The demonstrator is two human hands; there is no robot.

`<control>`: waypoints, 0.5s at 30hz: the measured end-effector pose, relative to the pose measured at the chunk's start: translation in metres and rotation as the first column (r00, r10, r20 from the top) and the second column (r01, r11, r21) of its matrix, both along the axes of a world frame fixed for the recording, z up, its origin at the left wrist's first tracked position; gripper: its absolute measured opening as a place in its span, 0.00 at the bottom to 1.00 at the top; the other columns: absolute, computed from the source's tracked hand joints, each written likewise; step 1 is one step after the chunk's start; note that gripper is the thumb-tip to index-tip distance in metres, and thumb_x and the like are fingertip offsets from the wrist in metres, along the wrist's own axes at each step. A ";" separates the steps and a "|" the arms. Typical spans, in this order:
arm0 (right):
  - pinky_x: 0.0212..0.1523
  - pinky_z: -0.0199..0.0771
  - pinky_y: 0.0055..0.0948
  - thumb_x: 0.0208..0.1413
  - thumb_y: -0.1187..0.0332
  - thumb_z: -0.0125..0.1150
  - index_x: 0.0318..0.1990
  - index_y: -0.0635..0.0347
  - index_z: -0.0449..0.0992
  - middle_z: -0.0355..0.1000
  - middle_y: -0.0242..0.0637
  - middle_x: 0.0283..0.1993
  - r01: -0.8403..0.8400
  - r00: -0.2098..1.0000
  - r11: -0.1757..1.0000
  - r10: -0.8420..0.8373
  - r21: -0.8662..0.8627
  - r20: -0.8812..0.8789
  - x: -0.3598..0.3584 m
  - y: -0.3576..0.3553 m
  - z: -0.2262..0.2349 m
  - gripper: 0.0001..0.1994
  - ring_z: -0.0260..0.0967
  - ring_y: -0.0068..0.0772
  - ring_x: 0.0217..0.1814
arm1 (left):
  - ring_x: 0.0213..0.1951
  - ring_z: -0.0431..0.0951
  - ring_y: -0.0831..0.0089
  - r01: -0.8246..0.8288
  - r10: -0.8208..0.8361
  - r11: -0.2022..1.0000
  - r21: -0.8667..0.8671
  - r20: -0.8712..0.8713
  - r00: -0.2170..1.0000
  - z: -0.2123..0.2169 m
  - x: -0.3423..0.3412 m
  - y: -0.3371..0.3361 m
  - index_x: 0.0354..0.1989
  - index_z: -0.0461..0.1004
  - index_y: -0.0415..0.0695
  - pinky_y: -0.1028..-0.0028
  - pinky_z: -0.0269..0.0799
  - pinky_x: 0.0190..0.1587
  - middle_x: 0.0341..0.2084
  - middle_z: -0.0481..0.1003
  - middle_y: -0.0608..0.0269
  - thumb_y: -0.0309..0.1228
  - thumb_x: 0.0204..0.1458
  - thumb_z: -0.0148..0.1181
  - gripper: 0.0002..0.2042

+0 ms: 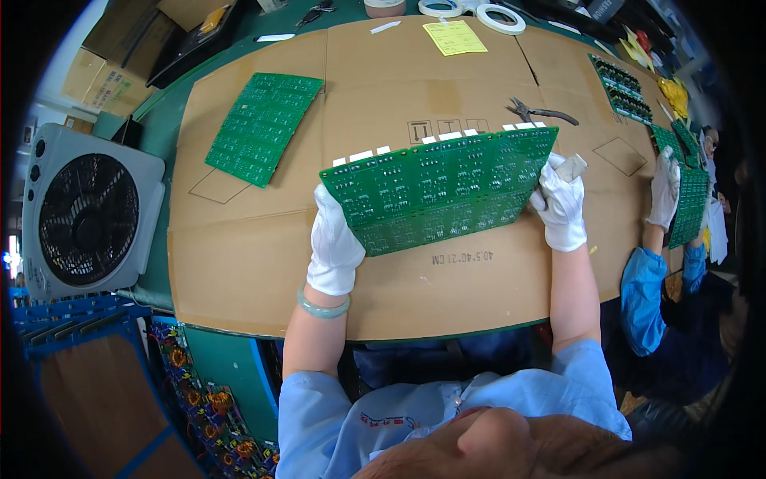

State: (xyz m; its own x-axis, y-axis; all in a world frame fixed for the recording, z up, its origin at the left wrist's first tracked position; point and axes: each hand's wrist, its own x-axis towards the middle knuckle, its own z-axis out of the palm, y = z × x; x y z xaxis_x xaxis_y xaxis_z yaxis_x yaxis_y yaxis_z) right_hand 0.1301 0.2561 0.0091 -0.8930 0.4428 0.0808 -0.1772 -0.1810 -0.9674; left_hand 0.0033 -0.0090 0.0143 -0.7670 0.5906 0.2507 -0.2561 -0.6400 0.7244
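A large green circuit board (447, 188) is raised above the cardboard, tilted, with white connectors along its far edge. My left hand (333, 243), in a white glove, is closed on the board's left end. At the right end, my right hand (562, 207), also gloved, grips the board's edge. A small greyish, block-like piece (570, 167) sticks out at the fingers of this hand; I cannot make out its kind. Just beyond the board lie cutting pliers (542, 113) with dark handles. A second green circuit board (263, 128) rests flat to the left.
Cardboard (247, 263) covers the green table. A grey fan (92, 211) stands at the left. Far off lie a yellow paper (455, 37) and tape rolls (501, 19). On the right, a co-worker's gloved hand (664, 191) holds another board (689, 209), near a populated board (621, 88).
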 end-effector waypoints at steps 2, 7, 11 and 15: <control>0.13 0.43 0.16 0.54 0.63 0.54 0.42 0.71 0.71 0.70 0.34 0.26 0.011 1.000 1.000 -0.011 0.002 -0.008 -0.001 -0.001 0.001 0.16 0.49 0.14 0.12 | 0.53 0.67 0.63 -0.002 0.003 0.999 -0.036 0.008 1.000 -0.001 -0.001 -0.002 0.55 0.60 0.45 0.63 0.63 0.55 0.53 0.65 0.56 0.47 0.60 0.35 0.22; 0.13 0.43 0.15 0.54 0.62 0.54 0.42 0.71 0.72 0.69 0.32 0.25 0.038 0.999 0.999 -0.038 0.006 -0.003 -0.003 -0.003 0.002 0.17 0.48 0.13 0.12 | 0.53 0.67 0.64 -0.017 0.016 0.998 -0.059 -0.019 1.000 0.002 0.001 -0.001 0.55 0.60 0.45 0.64 0.63 0.55 0.53 0.65 0.57 0.46 0.61 0.33 0.22; 0.12 0.44 0.15 0.54 0.62 0.54 0.43 0.70 0.71 0.70 0.31 0.24 0.068 0.997 0.998 -0.067 -0.004 0.035 -0.003 -0.004 0.003 0.17 0.49 0.12 0.12 | 0.50 0.69 0.67 -0.348 0.176 0.843 -0.410 -0.401 0.899 0.005 0.000 0.001 0.54 0.62 0.44 0.67 0.67 0.52 0.51 0.66 0.57 0.44 0.62 0.31 0.21; 0.11 0.42 0.15 0.54 0.63 0.54 0.44 0.70 0.70 0.71 0.31 0.25 0.107 0.993 0.993 -0.105 -0.045 0.059 -0.002 -0.006 0.004 0.17 0.49 0.12 0.11 | 0.48 0.71 0.66 -0.394 0.153 0.734 -0.553 -0.431 0.889 -0.019 -0.010 -0.012 0.57 0.56 0.35 0.71 0.69 0.50 0.50 0.67 0.54 0.30 0.62 0.36 0.17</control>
